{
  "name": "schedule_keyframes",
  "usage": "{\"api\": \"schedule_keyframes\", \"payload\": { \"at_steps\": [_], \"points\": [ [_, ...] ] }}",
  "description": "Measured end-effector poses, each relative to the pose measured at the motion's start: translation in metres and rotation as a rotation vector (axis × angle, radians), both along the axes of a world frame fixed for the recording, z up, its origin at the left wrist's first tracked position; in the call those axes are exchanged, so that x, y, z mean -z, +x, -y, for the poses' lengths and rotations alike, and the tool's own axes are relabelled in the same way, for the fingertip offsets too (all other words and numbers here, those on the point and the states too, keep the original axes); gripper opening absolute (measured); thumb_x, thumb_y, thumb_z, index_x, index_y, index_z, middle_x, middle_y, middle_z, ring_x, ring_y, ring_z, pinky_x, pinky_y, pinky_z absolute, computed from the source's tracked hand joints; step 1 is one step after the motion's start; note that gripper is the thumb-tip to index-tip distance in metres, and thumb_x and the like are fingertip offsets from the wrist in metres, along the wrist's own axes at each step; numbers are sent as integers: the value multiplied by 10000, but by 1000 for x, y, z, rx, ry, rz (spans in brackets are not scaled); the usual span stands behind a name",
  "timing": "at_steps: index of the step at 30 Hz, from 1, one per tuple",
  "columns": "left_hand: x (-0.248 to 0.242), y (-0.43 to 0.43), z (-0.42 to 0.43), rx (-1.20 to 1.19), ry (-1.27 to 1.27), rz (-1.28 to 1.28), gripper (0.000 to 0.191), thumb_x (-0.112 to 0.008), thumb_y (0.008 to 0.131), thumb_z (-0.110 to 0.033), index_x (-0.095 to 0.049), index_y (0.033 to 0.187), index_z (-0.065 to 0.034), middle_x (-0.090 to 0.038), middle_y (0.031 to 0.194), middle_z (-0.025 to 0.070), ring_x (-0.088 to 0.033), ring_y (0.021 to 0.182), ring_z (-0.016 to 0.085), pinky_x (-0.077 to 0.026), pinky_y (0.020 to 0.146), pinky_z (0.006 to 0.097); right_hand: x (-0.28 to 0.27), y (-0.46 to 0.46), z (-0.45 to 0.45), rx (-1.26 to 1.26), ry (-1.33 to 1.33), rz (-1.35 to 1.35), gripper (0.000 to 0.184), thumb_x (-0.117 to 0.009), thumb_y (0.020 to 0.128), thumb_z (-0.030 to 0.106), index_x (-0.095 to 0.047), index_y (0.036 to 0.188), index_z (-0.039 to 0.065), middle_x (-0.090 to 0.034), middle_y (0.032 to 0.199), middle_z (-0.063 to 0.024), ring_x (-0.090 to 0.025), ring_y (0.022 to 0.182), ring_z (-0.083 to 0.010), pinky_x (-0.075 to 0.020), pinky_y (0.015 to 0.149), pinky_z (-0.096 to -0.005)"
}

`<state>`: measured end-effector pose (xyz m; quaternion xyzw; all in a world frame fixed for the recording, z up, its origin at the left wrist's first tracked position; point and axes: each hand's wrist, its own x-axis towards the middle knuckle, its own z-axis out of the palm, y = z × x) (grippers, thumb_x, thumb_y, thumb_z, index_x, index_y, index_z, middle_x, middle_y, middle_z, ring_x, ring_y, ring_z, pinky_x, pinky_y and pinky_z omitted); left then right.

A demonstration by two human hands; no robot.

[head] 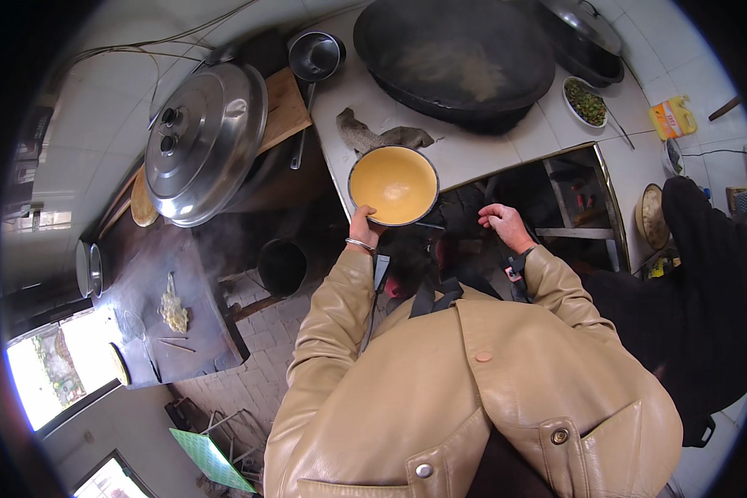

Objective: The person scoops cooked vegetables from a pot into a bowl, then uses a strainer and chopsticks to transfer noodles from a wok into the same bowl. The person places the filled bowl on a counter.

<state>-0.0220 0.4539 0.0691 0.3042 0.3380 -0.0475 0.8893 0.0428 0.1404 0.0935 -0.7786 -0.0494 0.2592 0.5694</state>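
My left hand [365, 228] grips the near rim of a yellow enamel bowl [393, 185] with a dark edge; the bowl looks empty. Beyond it a crumpled grey-brown cloth [380, 134] lies on the white tiled stove top. My right hand [503, 223] is off to the right of the bowl, over the dark space in front of the counter, with its fingers bent and nothing visible in them. Behind both hands a very large dark wok [454, 56] is set in the counter, hazy with steam.
At the left are a large steel lid [205, 143], a ladle [316, 59] and a wooden table [193, 299] with a dough-like clump. At the right stand a dish of chopped greens [585, 103], a yellow jug [672, 118] and a bowl [652, 216]. A person in dark clothing [697, 299] is close on my right.
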Motion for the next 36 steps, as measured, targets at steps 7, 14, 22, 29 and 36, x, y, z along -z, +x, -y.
{"api": "schedule_keyframes", "payload": {
  "at_steps": [7,14,22,29,36],
  "points": [
    [29,48,36,71,83,-81,367,-431,671,-27,-448,1028,58,-535,991,159,-566,877,316,-487,711,495,-5,8,14,32,3,-80,219,-404,750,-19,-579,879,-41,-609,761,-96,-582,689,-134,-468,655,-243],
    [21,102,47,-25,260,-100,304,-446,745,-111,-446,1029,-2,-529,999,151,-559,887,304,-477,735,470,3,17,15,4,69,-147,205,-410,755,-20,-573,877,-39,-602,754,-91,-569,675,-126,-460,642,-233],
    [-9,-8,26,56,198,-101,616,-530,782,-400,-311,1272,-97,-470,1149,169,-514,987,290,-465,767,396,29,12,-28,-245,15,-281,193,-441,761,12,-589,884,9,-617,737,-59,-544,612,-77,-421,544,-195],
    [32,-255,-29,-146,275,-446,314,-476,846,-253,-473,1126,-111,-598,930,86,-589,749,180,-500,612,309,26,-53,-135,-611,-55,-314,215,-429,752,24,-580,905,11,-611,743,-50,-547,623,-89,-412,544,-199],
    [60,-513,-76,-786,81,-664,274,-448,843,-157,-473,1096,-56,-598,912,141,-598,700,207,-505,590,319,23,-187,-312,-887,-71,-254,207,-425,743,12,-573,887,-2,-607,732,-76,-551,603,-108,-420,519,-214]
  ]
}}
